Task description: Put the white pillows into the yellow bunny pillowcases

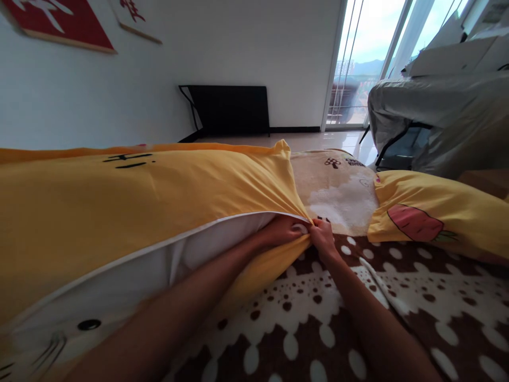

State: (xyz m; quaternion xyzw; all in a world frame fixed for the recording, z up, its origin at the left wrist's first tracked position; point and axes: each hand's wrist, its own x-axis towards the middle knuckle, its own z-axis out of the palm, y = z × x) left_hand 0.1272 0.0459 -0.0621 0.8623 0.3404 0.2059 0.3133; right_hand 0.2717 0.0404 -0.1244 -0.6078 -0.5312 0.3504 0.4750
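Note:
A long yellow pillowcase [159, 196] with black marks lies across a bed, and a white pillow [131, 270] shows inside its open edge. My left hand [280, 232] reaches along that opening and pinches the yellow cloth near its corner. My right hand [323, 236] grips the same corner from the right, fingers closed on the fabric. The two hands almost touch.
The bed carries a brown blanket with white dots [338, 318]. A second yellow pillow with a red carrot print [433, 215] lies at the right. Behind stand a black folded panel [230, 109] against the white wall, a covered piece of furniture [441, 116] and a glass balcony door [358, 58].

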